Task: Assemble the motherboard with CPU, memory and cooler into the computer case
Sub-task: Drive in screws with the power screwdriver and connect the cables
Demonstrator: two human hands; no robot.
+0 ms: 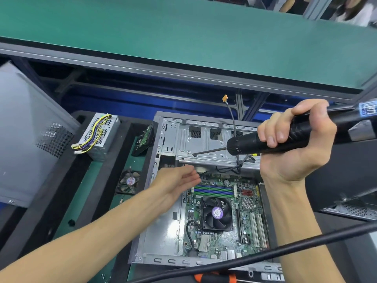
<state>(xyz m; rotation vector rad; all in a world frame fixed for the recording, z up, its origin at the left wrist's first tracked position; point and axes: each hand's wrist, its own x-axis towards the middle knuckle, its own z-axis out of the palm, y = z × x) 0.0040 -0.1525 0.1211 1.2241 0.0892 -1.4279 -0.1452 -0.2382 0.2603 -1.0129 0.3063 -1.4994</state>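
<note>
Motherboard [222, 217] flat in open case [163, 231], long axis running near-far; cooler [217, 213] fan-up. Right hand [295, 144] grips driver [285, 137], bit pointing left. Left hand [177, 180] relaxed, fingers together at board's far corner.

One view only, worn on the head, looking forward and steeply down into the open computer case [161, 237] close below (wide-angle, so the green bench edge [183, 37] bows across the top), both forearms reaching in from the bottom corners, a bystander just clipped at top right
</note>
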